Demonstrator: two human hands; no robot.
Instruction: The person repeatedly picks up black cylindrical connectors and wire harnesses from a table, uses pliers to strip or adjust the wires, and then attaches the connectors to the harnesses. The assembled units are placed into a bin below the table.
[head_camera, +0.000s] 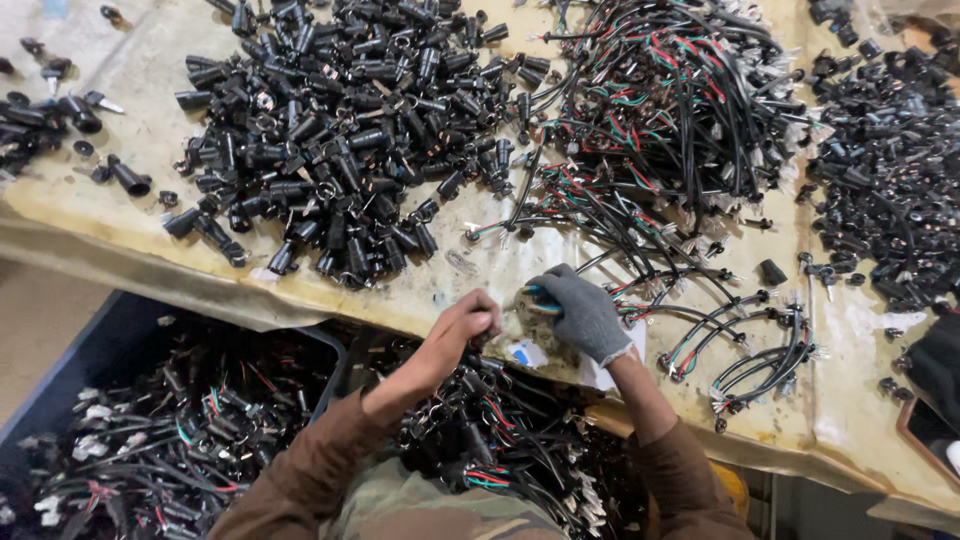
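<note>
Meanwhile, bare left hand (468, 322) pinches small part, grey-gloved right hand (583, 312) clamps blue-edged piece at near edge of worn tan table (140, 215); assembly apparently mid-step, careful alignment needed next.

A worn yellowish table (120, 80) carries black plugs (340, 130) upper centre and wire bundles (670, 110) upper right.

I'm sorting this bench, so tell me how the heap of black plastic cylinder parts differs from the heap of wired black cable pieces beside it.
The heap of black plastic cylinder parts is all black, short and stubby, with no wires. The heap of wired black cable pieces is long and tangled, showing red, green and white strands. The cylinder heap lies left of the cable heap. Both rest on the worn tan tabletop, beyond both hands.
</note>
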